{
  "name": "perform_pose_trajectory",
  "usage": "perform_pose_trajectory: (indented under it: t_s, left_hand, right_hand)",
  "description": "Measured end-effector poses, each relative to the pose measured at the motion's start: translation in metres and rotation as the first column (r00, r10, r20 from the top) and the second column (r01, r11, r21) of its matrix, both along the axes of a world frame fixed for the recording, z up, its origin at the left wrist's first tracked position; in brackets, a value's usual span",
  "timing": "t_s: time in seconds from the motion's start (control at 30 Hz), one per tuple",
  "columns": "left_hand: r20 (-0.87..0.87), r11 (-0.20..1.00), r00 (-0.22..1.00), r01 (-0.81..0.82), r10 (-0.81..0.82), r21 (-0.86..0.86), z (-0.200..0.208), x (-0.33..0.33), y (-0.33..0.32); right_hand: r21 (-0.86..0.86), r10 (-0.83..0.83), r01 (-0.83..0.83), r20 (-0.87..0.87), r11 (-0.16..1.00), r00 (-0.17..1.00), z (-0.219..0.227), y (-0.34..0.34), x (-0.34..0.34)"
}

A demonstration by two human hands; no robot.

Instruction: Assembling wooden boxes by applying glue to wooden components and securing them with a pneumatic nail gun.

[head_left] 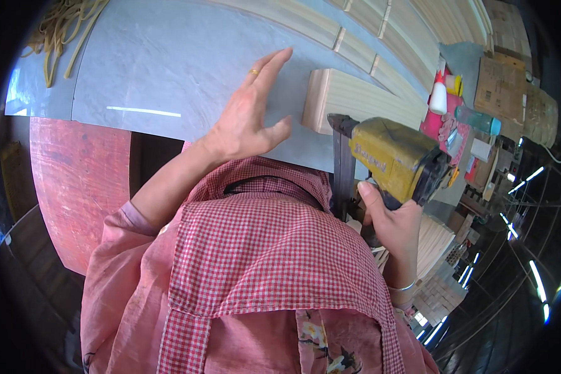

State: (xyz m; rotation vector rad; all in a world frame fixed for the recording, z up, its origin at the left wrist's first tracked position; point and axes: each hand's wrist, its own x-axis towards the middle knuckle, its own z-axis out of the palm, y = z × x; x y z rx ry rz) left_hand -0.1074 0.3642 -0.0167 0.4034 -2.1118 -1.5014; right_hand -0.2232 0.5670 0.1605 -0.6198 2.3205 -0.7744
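Right hand (396, 229) grips a yellow nail gun (388, 153)
Left hand (248, 118), wide open, is by the tabletop's (149, 68) near edge, a pale wooden block (355, 93) to its right.

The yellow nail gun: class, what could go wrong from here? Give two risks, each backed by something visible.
The yellow nail gun, in the right hand, appears to point leftward, the side where the open left hand is; an accidental shot might injure it.

Neither hand grips the pale wooden piece near the tool's nose, so it could shift if pressed.
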Motion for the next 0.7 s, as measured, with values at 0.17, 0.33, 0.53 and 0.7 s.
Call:
perform_pose_trajectory:
  t_s: [0.17,0.33,0.53,0.7]
  left_hand:
    - [0.058,0.993,0.998,-0.033,0.027,0.117,-0.002,0.013,0.000]
    - [0.037,0.991,0.999,-0.042,0.038,0.124,-0.004,0.012,-0.001]
    - [0.023,0.978,0.992,-0.123,0.121,0.166,0.003,0.004,0.008]
    - [0.112,0.977,0.971,-0.213,0.211,0.006,0.005,-0.023,0.030]
  right_hand:
    - [-0.065,0.068,-0.069,-0.011,0.996,0.998,-0.003,-0.014,-0.011]
    - [-0.049,0.106,-0.106,0.003,0.993,0.994,-0.001,-0.020,-0.018]
    - [0.089,0.159,-0.157,-0.013,0.984,0.987,0.007,-0.027,-0.026]
    - [-0.030,0.130,-0.134,-0.099,0.991,0.987,0.007,-0.032,-0.037]
